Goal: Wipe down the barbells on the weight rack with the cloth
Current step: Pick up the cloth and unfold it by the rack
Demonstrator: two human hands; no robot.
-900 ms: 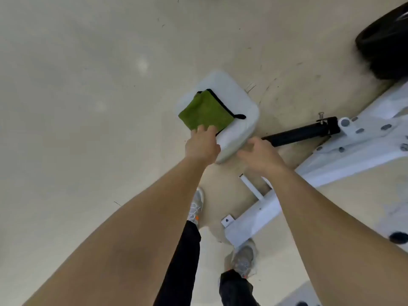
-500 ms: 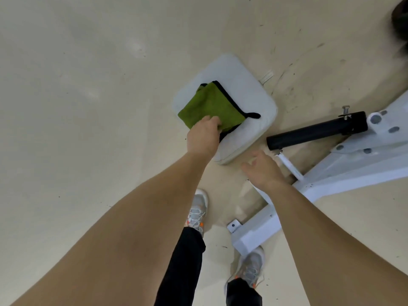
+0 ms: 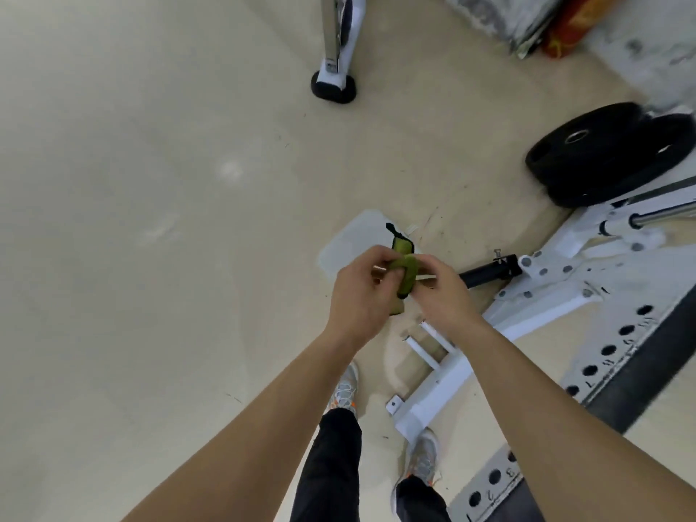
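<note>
While your left hand [image 3: 361, 292] and right hand [image 3: 440, 292] both pinch the green cloth [image 3: 518, 271] bunched between them above the white pad [image 3: 346, 246], you seem to be readying it; next, carry it toward the barbell [image 3: 663, 216] at three o'clock; open floor [image 3: 150, 220] lies at nine, rack frame [image 3: 565, 295] edges crowd four.

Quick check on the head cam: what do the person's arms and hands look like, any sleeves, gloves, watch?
Both forearms are bare all the way to the bottom edge of the picture, so no sleeve shows. The left hand and right hand wear no gloves. No watch, band or ring is visible on either wrist or on the fingers that show.
</note>
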